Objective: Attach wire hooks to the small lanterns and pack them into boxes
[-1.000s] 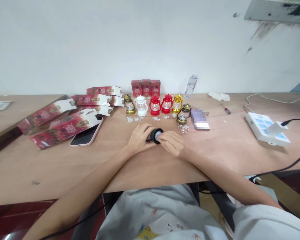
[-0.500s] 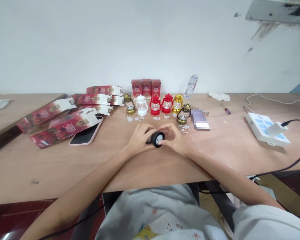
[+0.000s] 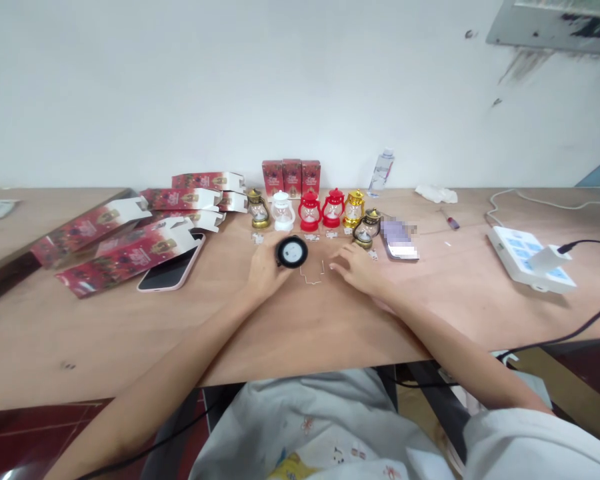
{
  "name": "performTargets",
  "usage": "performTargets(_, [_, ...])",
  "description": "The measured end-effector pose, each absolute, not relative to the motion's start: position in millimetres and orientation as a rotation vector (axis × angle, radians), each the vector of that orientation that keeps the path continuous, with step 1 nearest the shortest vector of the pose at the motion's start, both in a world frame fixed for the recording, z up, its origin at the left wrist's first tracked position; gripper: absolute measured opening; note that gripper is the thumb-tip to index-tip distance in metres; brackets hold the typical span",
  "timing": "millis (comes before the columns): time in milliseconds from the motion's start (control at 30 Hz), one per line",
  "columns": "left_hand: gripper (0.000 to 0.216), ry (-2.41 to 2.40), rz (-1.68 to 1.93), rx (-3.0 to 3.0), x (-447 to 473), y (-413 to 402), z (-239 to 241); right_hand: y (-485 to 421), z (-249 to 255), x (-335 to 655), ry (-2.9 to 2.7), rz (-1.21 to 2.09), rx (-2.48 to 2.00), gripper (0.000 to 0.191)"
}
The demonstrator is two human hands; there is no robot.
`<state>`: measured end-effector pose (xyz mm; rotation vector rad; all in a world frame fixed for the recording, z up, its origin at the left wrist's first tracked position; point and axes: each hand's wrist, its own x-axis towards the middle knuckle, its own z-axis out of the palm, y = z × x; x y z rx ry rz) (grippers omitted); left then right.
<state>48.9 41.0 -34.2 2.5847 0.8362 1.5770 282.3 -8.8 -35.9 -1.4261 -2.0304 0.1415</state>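
Lanterns (image 3: 310,212) on table (image 3: 280,340), mid-frame; L grip (image 3: 266,270) w/ held piece (image 3: 293,251) before them; R grip (image 3: 357,267) to its R; 3 boxes (image 3: 292,179) behind; other boxes (image 3: 130,259) L, one partly over phone (image 3: 167,273); power strip (image 3: 513,250) far R.

The left grip (image 3: 265,271) and its round black thing (image 3: 291,252) block the way just in front of the white lantern (image 3: 283,224). Farther in front, the bench (image 3: 300,327) has room. Left of the white lantern, a brown lantern (image 3: 260,224) and long red boxes (image 3: 130,261) are in the way; right of it, more lanterns (image 3: 333,221); behind it, three small boxes (image 3: 292,177).
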Motion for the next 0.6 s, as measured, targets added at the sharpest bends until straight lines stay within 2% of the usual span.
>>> performTargets(133, [0.045, 0.818, 1.566, 2.624, 49.0, 39.5, -32.4, -4.9, -35.9, 286.9, -2.138, 0.163, -1.669, 0.010])
performTargets(367, [0.044, 0.875, 1.423, 2.715, 51.1, 34.7, -28.6, 0.1, -41.3, 286.7, -2.090, 0.185, -1.760, 0.008])
performTargets(600, [0.067, 0.952, 1.567, 2.504, 50.1, 39.9, -44.7, -2.7, -42.3, 284.6, -2.112, 0.121, -1.758, 0.010])
